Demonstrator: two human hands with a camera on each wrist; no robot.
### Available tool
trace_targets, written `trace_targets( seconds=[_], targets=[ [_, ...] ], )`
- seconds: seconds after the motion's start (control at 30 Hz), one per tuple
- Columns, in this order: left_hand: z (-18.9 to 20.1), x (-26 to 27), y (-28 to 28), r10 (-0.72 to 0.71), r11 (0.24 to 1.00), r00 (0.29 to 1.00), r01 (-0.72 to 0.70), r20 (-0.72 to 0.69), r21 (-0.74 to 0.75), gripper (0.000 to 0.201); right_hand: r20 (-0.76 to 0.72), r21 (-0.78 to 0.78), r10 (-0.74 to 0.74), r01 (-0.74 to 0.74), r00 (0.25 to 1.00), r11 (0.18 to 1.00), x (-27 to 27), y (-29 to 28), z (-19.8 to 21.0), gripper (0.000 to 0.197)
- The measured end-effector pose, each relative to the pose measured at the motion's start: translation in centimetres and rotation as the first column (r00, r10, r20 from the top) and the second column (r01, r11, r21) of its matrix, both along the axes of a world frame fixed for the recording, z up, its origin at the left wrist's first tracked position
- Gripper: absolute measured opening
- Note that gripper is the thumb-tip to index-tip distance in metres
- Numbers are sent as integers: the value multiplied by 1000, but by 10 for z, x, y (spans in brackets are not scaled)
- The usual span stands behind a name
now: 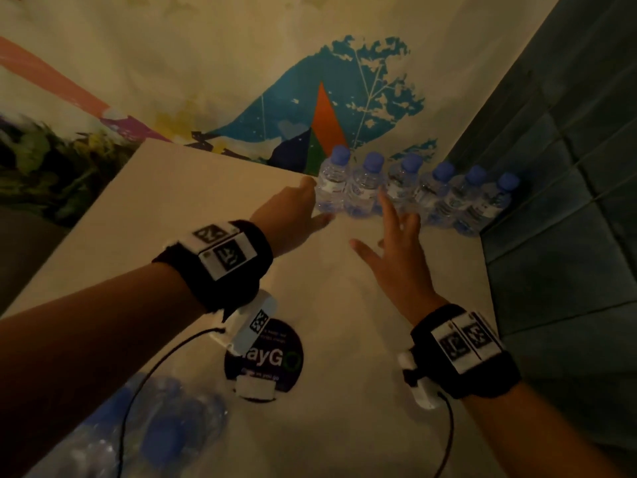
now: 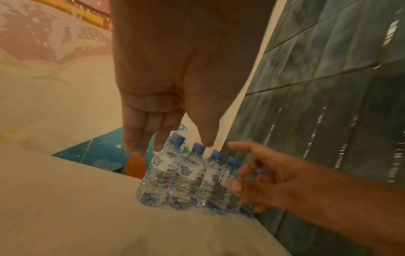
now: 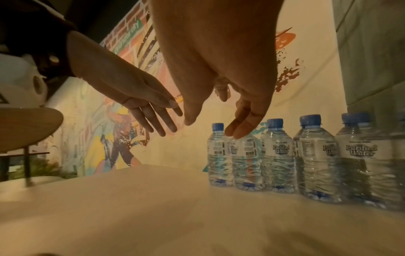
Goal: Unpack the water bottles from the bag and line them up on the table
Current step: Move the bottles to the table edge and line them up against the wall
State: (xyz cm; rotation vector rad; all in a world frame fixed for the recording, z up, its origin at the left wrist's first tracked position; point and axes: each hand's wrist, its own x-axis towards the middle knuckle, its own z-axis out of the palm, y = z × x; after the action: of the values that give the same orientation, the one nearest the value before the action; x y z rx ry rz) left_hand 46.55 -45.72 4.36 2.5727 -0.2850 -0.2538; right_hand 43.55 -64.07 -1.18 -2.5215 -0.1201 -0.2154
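Note:
Several clear water bottles (image 1: 413,191) with blue caps stand upright in a row along the far right of the white table (image 1: 206,208), shown again in the wrist views (image 2: 186,176) (image 3: 278,155). My left hand (image 1: 306,201) hovers with straight fingers beside the leftmost bottle (image 1: 332,181) and holds nothing (image 2: 166,142). My right hand (image 1: 386,232) is spread open just in front of the row's middle, empty (image 3: 210,124). A clear plastic bag (image 1: 155,426) with more blue-capped bottles lies blurred at the near left.
A teal tiled wall (image 1: 568,201) runs close along the right end of the row. A painted mural wall (image 1: 241,81) stands behind the table. A round dark sticker (image 1: 275,357) marks the near tabletop. A wooden seat (image 3: 26,128) shows left of the table.

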Motion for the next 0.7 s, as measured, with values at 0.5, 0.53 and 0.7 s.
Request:
trace_targets(
  seconds=[0.5, 0.53, 0.7],
  targets=[
    [132, -180, 92, -59, 995, 992, 49, 115, 86, 56, -174, -17, 167, -173, 970, 985, -191, 19, 66, 78],
    [134, -194, 98, -35, 998, 995, 29, 95, 62, 56, -188, -9, 189, -194, 964, 981, -201, 23, 68, 78],
    [99, -274, 135, 73, 997, 997, -73, 6, -7, 54, -263, 84, 322, -311, 910, 947, -244, 52, 57, 76]
  ],
)
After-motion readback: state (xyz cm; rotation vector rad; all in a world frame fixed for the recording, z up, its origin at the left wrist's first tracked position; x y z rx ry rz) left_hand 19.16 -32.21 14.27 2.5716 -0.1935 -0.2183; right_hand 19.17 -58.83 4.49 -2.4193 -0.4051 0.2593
